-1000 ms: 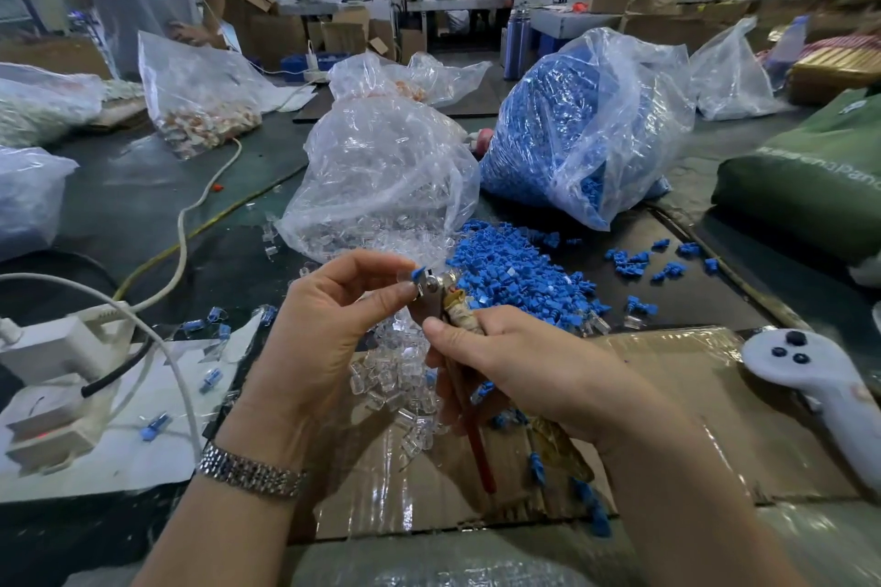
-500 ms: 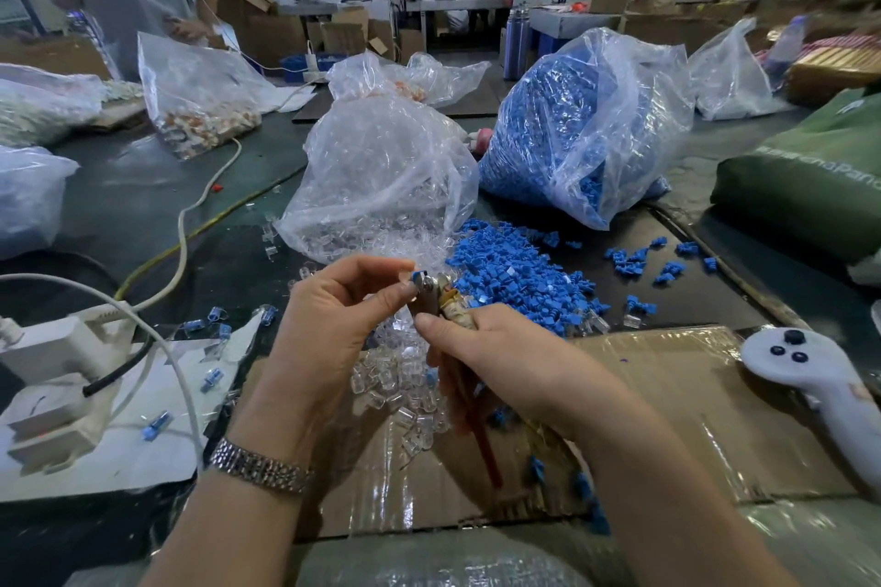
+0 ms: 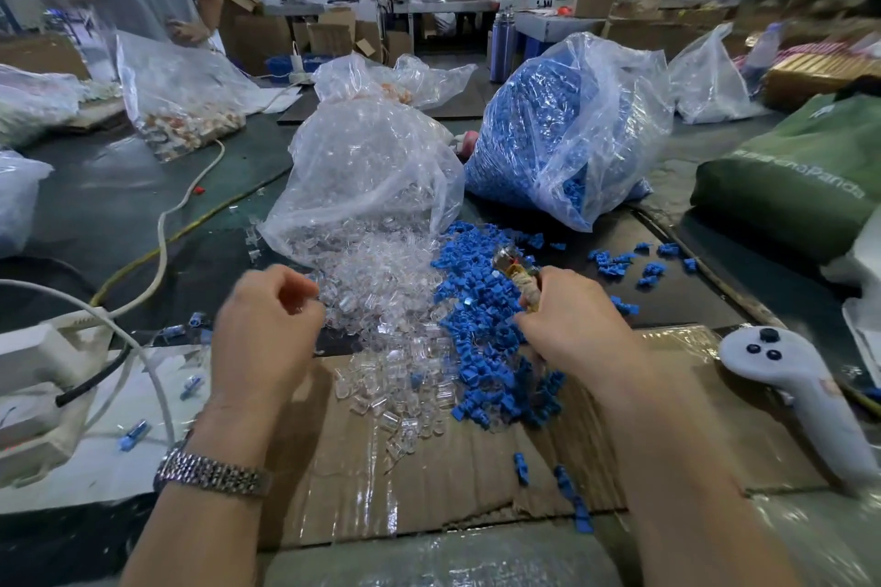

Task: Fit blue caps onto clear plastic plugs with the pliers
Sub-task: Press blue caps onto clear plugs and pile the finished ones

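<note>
Two hands, one pliers (image 3: 517, 274), one white controller (image 3: 791, 391), two heaps: clear plugs (image 3: 381, 300) and blue caps (image 3: 481, 324)

The caps (image 3: 481, 310) are bright blue, heaped loose, and more of the same blue fills a clear bag (image 3: 562, 133). The plugs (image 3: 381, 296) are colourless — glassy and see-through — as is their bag (image 3: 367, 172). The cardboard (image 3: 429, 481) is plain brown under glossy tape. The wristwatch (image 3: 212, 474) is silver, finely linked. The controller (image 3: 791, 386) is white with black buttons, and the sack (image 3: 791, 176) dark green with pale lettering.
</note>
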### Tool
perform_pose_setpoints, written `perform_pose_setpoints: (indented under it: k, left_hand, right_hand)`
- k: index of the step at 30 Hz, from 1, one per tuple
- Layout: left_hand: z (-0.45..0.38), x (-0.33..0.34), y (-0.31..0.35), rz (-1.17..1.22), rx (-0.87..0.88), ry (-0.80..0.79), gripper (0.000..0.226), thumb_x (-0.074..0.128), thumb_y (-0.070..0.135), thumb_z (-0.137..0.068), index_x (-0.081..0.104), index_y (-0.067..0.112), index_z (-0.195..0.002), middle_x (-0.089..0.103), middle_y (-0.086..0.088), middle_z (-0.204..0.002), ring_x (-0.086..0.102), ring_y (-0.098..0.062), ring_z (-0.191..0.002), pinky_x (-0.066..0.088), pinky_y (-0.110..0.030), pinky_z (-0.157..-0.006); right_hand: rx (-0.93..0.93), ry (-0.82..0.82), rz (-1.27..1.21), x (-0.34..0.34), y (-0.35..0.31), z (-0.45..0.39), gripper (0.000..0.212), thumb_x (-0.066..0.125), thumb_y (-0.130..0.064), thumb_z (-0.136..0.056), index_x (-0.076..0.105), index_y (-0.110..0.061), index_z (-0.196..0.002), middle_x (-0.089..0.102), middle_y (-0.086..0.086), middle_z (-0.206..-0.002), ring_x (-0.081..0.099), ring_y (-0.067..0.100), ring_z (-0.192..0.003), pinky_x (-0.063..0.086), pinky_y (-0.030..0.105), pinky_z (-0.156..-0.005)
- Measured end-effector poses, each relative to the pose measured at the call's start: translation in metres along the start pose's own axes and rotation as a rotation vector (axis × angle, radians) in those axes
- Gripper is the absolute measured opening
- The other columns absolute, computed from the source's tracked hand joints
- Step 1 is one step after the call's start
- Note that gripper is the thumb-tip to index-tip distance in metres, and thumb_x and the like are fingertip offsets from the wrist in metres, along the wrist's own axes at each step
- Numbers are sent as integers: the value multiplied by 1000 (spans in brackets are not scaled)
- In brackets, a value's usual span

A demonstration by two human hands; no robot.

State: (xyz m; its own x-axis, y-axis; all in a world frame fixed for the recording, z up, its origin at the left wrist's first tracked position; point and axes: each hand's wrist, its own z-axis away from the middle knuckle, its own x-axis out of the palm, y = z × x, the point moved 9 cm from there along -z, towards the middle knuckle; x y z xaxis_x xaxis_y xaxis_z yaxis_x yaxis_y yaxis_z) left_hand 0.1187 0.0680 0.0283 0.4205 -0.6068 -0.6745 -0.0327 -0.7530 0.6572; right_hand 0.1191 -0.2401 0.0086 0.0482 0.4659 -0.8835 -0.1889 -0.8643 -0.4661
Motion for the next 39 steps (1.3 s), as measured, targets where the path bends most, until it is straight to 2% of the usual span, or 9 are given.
perform_pose_setpoints:
  k: [3,6,9,15,21,25,30,36,39]
  left_hand:
    - [8,37,1,-28,-18,-323,12,76,20,-87,71,30,-82,69,14,-80,63,-2,-76,43,-18,-62]
    - [13,53,-1,-137,-5,-454,5,73,33,-90,71,29,-93,69,14,-84,64,-1,-78,45,-17,-60]
    - [15,57,1,-128,-17,-459,10,74,36,-90,70,27,-91,70,12,-84,65,-3,-74,43,-14,-54]
    - [11,51,3,-9,-55,-354,12,78,17,-88,71,24,-81,71,6,-73,67,-7,-60,43,-13,-49]
    - [10,43,7,239,-44,-267,7,77,20,-90,75,24,-95,74,6,-80,72,-10,-75,62,-33,-75]
    - [15,55,5,588,-184,-454,7,75,19,-88,79,24,-90,79,-2,-88,75,-14,-79,60,-32,-74]
    - [27,68,25,923,-215,-646,16,78,20,-76,80,15,-91,76,-19,-103,74,-31,-103,60,-30,-85]
    - [40,73,42,982,-211,-720,16,78,13,-73,76,4,-87,74,-29,-99,74,-37,-100,61,-31,-83]
    - [45,74,50,973,-212,-741,8,75,8,-76,75,4,-83,74,-29,-95,74,-39,-98,61,-32,-81]
  right_hand:
    - [10,-2,69,10,1,-4,19,65,-20,-94,46,-16,-91,47,0,-84,46,21,-72,40,37,-64]
    - [-19,-16,125,19,-6,-4,19,64,-22,-94,46,-17,-91,47,1,-87,49,24,-77,39,35,-66]
    - [-58,-38,156,26,-14,-3,17,62,-17,-92,48,-17,-84,54,4,-88,56,26,-80,44,36,-67]
    - [-57,0,157,23,-16,-3,20,65,-22,-93,48,-20,-83,59,5,-92,57,27,-83,44,35,-69]
    - [-83,157,-11,-1,-18,1,21,76,-31,-89,60,-19,-93,64,-1,-91,58,24,-87,41,33,-70]
    - [-89,200,-313,-16,-15,7,16,78,-23,-89,66,-21,-78,68,-4,-75,66,15,-73,52,33,-66]
    - [-207,56,-662,-17,-32,21,13,78,-15,-90,72,-15,-79,71,-3,-68,69,8,-64,61,33,-73]
    - [-428,-115,-824,-13,-60,37,6,79,-8,-87,76,-10,-82,68,-6,-63,63,6,-59,54,19,-62]
    - [-497,-106,-762,-11,-67,40,8,82,-10,-85,77,-16,-80,72,-5,-70,66,8,-66,56,24,-69]
